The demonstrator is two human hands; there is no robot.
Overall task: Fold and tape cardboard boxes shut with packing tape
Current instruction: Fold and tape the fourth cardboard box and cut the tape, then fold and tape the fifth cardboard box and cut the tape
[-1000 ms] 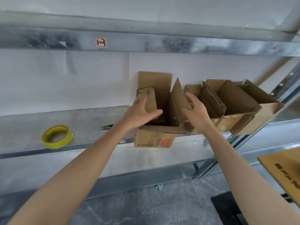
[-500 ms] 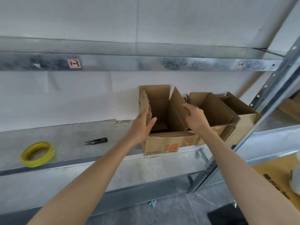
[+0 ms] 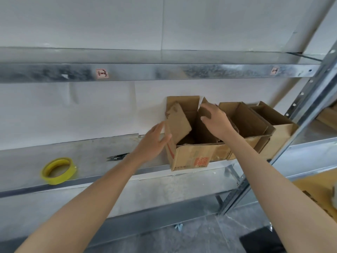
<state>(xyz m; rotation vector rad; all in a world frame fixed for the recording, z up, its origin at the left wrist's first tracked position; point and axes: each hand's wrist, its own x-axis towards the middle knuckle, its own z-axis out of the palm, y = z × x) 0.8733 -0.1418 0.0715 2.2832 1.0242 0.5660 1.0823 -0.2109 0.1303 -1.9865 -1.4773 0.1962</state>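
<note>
On the metal shelf (image 3: 91,154), the open box (image 3: 191,157) sits at the front edge. Its left flap (image 3: 178,123) has tipped inward since a moment ago, pushed by the flat left hand (image 3: 151,143). The right hand (image 3: 215,119) now pinches the right flap (image 3: 201,109) (no tape on yet). A yellow tape roll (image 3: 58,170) and small snips (image 3: 118,157) wait nearby, by a white wall.

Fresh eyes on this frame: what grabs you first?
The open cardboard box mid-way along the metal shelf, with both bare hands on it: the left hand flat against the left flap, the right hand with fingers curled over the right flap. Next, the bright yellow tape roll lying untouched far left on the shelf, and more open boxes crowded to the right.
</note>
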